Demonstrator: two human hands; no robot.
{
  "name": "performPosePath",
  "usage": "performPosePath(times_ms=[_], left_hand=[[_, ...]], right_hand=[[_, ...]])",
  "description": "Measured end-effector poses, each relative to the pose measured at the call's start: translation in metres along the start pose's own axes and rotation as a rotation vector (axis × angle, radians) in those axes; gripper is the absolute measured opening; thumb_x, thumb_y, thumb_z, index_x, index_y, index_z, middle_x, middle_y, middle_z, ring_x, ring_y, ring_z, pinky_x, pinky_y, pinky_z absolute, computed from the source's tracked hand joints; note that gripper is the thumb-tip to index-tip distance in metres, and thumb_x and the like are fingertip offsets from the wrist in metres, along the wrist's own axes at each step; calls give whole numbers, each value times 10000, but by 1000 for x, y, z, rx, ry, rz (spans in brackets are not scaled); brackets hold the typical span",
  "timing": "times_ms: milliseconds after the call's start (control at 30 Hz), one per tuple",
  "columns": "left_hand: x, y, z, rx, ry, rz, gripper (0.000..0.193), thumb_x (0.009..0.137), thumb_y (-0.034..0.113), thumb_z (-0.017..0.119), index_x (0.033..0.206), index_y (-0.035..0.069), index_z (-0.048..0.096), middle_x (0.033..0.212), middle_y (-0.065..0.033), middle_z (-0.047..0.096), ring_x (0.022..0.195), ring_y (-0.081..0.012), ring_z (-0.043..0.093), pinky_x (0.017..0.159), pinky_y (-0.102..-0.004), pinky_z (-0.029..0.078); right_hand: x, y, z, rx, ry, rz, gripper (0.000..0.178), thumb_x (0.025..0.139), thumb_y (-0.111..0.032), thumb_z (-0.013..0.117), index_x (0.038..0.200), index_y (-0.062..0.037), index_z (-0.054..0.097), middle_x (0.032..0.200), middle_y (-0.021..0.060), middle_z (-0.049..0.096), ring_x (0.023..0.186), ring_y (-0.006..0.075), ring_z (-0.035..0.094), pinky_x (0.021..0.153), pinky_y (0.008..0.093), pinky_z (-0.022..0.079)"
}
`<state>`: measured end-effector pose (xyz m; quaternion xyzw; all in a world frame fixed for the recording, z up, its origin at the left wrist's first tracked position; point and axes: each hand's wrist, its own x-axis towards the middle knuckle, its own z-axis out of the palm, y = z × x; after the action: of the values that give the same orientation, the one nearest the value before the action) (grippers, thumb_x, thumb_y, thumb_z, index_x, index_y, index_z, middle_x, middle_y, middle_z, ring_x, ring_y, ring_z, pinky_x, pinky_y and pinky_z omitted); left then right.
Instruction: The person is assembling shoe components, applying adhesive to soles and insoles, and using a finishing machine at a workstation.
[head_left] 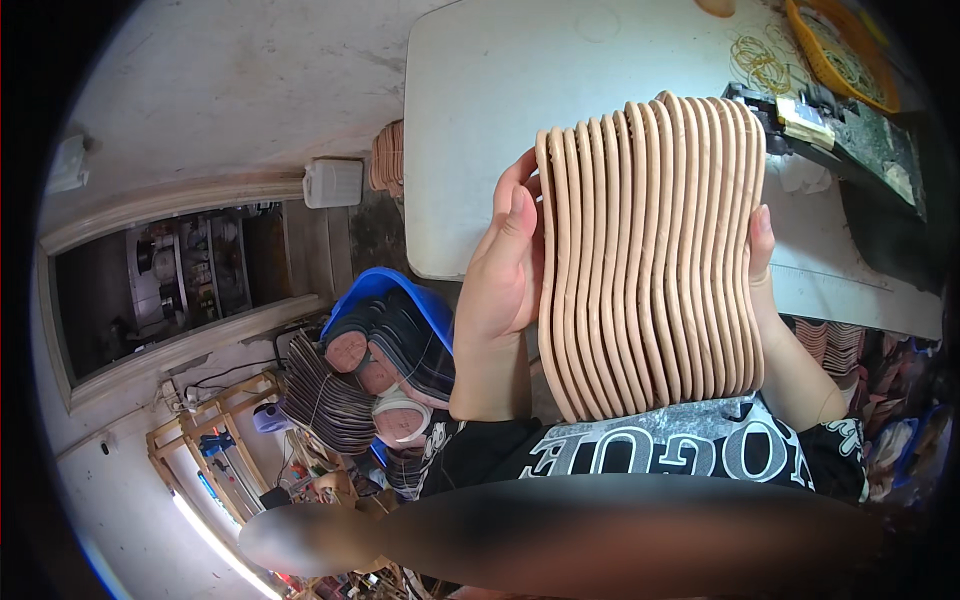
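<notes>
White table [520,120] with rubber bands [757,62]

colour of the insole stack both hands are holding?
Pale tan-pink, plain, in the head view: stack of insoles.

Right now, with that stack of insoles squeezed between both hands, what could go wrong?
1. The insoles stand on edge, pinched only from the sides by the left hand and right hand; easing the squeeze could let middle ones slide out.
2. They are held against the chest, short of the table, so dropped ones might fall to the cluttered floor.
</notes>
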<state>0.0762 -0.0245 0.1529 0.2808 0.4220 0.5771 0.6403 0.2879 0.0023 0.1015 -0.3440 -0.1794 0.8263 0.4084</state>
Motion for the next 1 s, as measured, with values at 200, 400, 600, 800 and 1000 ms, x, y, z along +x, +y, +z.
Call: performPosePath(times_ms=[200, 400, 600, 800, 1000], left_hand=[[2, -3, 1, 2, 43, -26, 584, 996, 182, 460, 1477, 4, 184, 1379, -139, 352, 1278, -220, 391, 1090, -359, 312], [27, -69, -42, 47, 165, -106, 583, 962, 105, 484, 1465, -3, 208, 1400, -141, 344, 1263, -227, 399, 1058, -350, 359], [34, -131, -48, 935, 332, 57, 650, 962, 266, 506, 1461, -36, 218, 1500, -223, 197, 1409, -370, 133, 1159, -459, 98], [33, -122, -47, 908, 336, 38, 703, 938, 281, 544, 1464, -40, 205, 1505, -210, 195, 1393, -372, 158, 1154, -469, 108], [51, -122, -40, 969, 362, 147, 599, 912, 139, 558, 1414, -60, 300, 1398, -212, 340, 1318, -330, 302, 1129, -424, 207]], right_hand=[[7, 3, -14, -167, 163, 64, 757, 920, -662, 423, 1312, -15, 471, 1180, 131, 594, 1041, 162, 600, 889, 314, 498], [50, -9, -57, -679, 103, 15, 663, 944, -587, 469, 1020, 41, 669, 906, 133, 691, 871, 157, 641, 795, 283, 495], [62, -27, -63, -1374, 272, -85, 638, 954, -465, 527, 1311, 63, 498, 1118, 220, 651, 1041, 228, 618, 948, 303, 430], [3, -35, -18, -1862, 101, -280, 627, 830, -383, 668, 1297, -5, 491, 1212, 225, 543, 1124, 339, 517, 985, 467, 349], [-10, -7, -19, -1723, 32, -495, 368, 772, -184, 688, 1118, -88, 609, 1362, 145, 439, 1303, 331, 372, 1051, 504, 229]])
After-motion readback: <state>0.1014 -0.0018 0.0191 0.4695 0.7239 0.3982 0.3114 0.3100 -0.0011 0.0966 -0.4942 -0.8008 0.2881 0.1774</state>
